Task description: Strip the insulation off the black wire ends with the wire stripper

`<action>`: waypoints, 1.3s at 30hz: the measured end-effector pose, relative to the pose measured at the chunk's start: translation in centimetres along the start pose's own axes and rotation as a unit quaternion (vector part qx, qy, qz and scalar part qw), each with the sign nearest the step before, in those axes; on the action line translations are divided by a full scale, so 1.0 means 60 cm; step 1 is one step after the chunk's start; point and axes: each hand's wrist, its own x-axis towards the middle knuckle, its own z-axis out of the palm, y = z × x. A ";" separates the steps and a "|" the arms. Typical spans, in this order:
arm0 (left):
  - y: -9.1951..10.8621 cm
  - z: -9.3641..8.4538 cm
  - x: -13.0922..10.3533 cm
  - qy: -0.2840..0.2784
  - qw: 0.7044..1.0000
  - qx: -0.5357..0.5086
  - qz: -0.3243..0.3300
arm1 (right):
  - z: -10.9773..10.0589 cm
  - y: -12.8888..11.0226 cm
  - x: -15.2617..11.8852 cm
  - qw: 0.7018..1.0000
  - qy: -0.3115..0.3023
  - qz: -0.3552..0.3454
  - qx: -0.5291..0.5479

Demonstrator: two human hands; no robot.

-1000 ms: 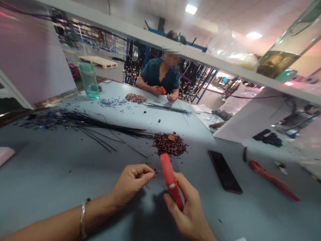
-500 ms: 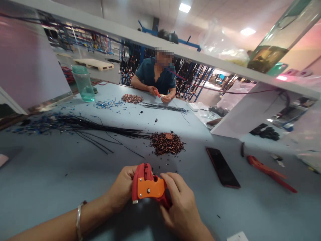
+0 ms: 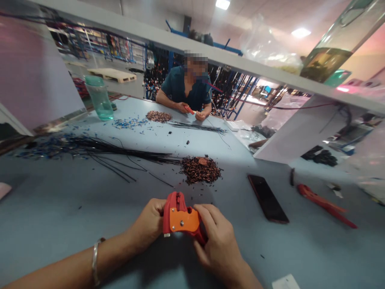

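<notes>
A red and orange wire stripper is held above the near part of the table. My right hand wraps round its red handle. On the other side, my left hand is closed in a pinch against the stripper's head; what its fingers hold is hidden behind the tool. Just beyond the stripper lies a heap of short black and copper-coloured pieces. A bundle of thin black wires stretches from that heap to the left, where its ends show blue bits.
To the right lie a dark phone and a red hand tool. Across the table a co-worker holds a red tool. A green bottle stands far left, and a white shelf beam crosses overhead.
The wire stripper has shifted slightly right and upward in the view, and my hands keep their hold. Across the table, the co-worker's hands have moved a little.
</notes>
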 end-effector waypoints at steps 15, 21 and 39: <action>0.011 0.009 -0.005 0.009 0.999 0.044 0.018 | 0.002 0.004 0.005 0.996 -0.006 -0.013 -0.087; 0.006 0.005 -0.003 0.002 0.998 0.055 0.020 | 0.001 0.005 0.004 0.995 -0.022 -0.013 -0.094; 0.002 0.004 0.003 -0.005 0.999 0.038 0.013 | 0.016 0.035 0.007 0.994 0.017 -0.052 -0.100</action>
